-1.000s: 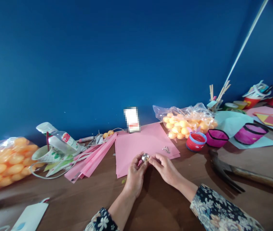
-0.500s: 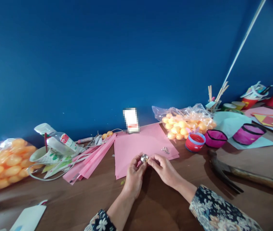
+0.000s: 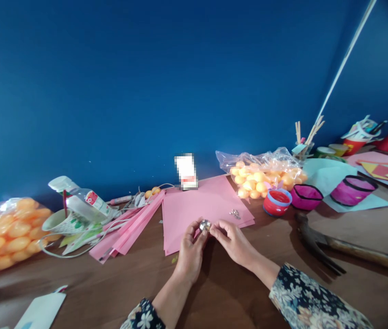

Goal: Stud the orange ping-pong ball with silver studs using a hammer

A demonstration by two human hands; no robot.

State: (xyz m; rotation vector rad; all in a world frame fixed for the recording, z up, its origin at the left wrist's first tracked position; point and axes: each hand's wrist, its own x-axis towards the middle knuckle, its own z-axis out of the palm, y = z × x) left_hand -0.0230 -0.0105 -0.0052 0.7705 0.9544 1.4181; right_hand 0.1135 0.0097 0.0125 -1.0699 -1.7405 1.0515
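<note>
A shiny silver ball-like metal piece point(image 3: 205, 225) is held between the thumb and fingers of my left hand point(image 3: 192, 253), above the front edge of the pink paper sheets point(image 3: 197, 201). At its right edge my right hand point(image 3: 235, 242) is closed in a pinch, thumb against forefinger. Whatever lies between those fingertips is too small or hidden to make out. Just beyond my right hand, a little heap of small silvery pieces point(image 3: 235, 214) rests on the pink paper.
To the right lie a hammer point(image 3: 338, 244), a red cup-shaped piece point(image 3: 277, 202) and two magenta fabric rings point(image 3: 306, 197). Bags of orange balls stand at the left point(image 3: 9, 233) and back point(image 3: 259, 178). Pink strips point(image 3: 135, 228) and a white cable point(image 3: 60, 255) lie left.
</note>
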